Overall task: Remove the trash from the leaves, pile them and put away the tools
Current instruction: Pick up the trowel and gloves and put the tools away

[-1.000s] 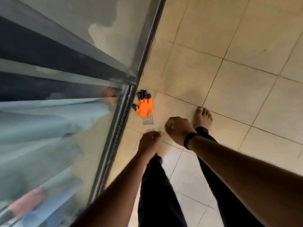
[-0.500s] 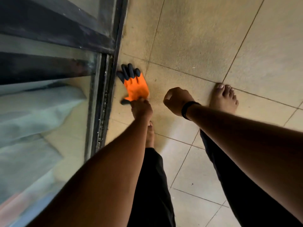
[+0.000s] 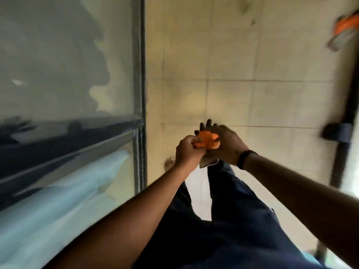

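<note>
Glass door [image 3: 68,94]: one, at left. Left hand [image 3: 187,151]: one, fingers curled on the orange-and-black work glove [image 3: 206,139]. Glove: one, now lifted off the tiled floor [image 3: 252,103], where it lay earlier, held between both hands. Right hand [image 3: 228,145]: one, wristband [image 3: 245,159] worn, gripping the glove's far side. Second orange item [image 3: 342,33]: blurred, upper right.

Soft, dim daylight is washing the pale tiled floor [image 3: 252,55] ahead of the hands, brightest in a strip below the right forearm. Motion blur is smearing everything, worst at the frame edges. The grey glass pane [image 3: 68,55] left of the hands is carrying hazy reflections, and the wide lens is bending its dark frame [image 3: 140,74].
</note>
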The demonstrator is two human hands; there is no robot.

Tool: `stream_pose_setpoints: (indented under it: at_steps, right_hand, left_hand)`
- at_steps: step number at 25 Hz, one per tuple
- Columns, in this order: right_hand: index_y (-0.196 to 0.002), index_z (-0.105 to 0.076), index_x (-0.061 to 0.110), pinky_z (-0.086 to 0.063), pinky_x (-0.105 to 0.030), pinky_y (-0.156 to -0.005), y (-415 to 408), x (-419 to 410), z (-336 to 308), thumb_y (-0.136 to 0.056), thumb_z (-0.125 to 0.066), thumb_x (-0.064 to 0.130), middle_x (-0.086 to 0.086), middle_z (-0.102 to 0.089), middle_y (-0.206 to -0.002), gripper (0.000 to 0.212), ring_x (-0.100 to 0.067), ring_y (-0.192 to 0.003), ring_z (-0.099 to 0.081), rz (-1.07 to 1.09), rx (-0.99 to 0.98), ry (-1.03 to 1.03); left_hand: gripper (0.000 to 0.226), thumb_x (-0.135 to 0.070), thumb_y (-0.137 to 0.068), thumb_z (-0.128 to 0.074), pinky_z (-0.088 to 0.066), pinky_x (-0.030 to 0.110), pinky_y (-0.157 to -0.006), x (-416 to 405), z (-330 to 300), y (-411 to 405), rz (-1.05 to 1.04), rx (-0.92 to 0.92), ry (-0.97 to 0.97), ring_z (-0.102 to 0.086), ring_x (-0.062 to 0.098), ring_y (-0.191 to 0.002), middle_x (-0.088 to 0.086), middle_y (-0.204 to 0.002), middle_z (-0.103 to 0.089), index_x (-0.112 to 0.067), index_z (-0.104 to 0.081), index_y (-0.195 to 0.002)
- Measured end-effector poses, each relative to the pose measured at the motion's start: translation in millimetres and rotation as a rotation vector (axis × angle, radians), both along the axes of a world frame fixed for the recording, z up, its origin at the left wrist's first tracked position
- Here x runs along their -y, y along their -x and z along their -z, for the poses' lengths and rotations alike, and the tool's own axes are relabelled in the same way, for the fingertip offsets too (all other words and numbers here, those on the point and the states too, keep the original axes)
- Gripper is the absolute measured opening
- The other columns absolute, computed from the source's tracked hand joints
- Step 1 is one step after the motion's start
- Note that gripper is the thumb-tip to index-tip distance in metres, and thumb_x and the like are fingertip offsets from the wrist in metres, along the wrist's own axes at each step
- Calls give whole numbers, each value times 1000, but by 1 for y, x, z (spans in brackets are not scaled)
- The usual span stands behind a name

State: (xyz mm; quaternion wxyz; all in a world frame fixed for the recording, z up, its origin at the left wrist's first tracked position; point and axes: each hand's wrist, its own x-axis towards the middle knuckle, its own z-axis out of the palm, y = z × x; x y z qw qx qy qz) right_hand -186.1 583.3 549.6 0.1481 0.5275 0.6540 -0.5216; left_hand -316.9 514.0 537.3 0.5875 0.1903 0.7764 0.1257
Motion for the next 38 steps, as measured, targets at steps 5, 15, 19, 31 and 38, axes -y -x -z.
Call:
stream_pose_setpoints:
  at_steps: [5, 15, 19, 31, 38]
  right_hand:
    - [-133, -60, 24, -43, -20, -91, -80, -71, -176, -74, -83, 47, 6, -61, -123, 67, -10, -108, -58, -29, -147, -216]
    - [-104, -77, 15, -51, -23, -79, -129, -214, -202, -93, -63, 8, -2, -75, -100, 19, -15, -88, -66, 396, -194, -637]
    - [-96, -71, 17, -52, -33, -74, -148, -290, -212, -93, -54, 8, 1, -71, -91, 19, -17, -82, -64, 394, -141, -558]
    - [-98, -62, 25, -54, -34, -69, -304, -414, -200, -92, -54, 12, 3, -71, -86, 17, -18, -76, -65, 1306, -13, -507]
    - [-94, -77, 15, -55, -37, -81, -420, -429, -48, -87, -63, 18, -9, -75, -91, 16, -29, -89, -69, 1822, 125, -150]
  left_hand:
    - [28, 3, -86, -69, -57, 27, -54, -109, -153, -49, -271, 203, -137, -70, 22, -68, 16, -91, -72, -12, -64, -109]
    - [30, -2, -91, -68, -52, 27, -65, -258, -220, -73, -122, 417, -304, -71, 18, -80, 13, -98, -77, -13, -69, -119]
    - [38, -3, -89, -73, -50, 26, -63, -369, -231, -88, 232, 420, -384, -68, 21, -85, 15, -103, -75, -19, -66, -122]
    - [18, -8, -88, -70, -44, 20, -54, -602, -206, -331, 1113, 336, -429, -61, 13, -70, -6, -77, -69, -24, -72, -97]
    - [23, -9, -90, -67, -51, 25, -62, -625, -65, -483, 1120, 158, -187, -71, 20, -78, -3, -79, -71, -28, -71, -77]
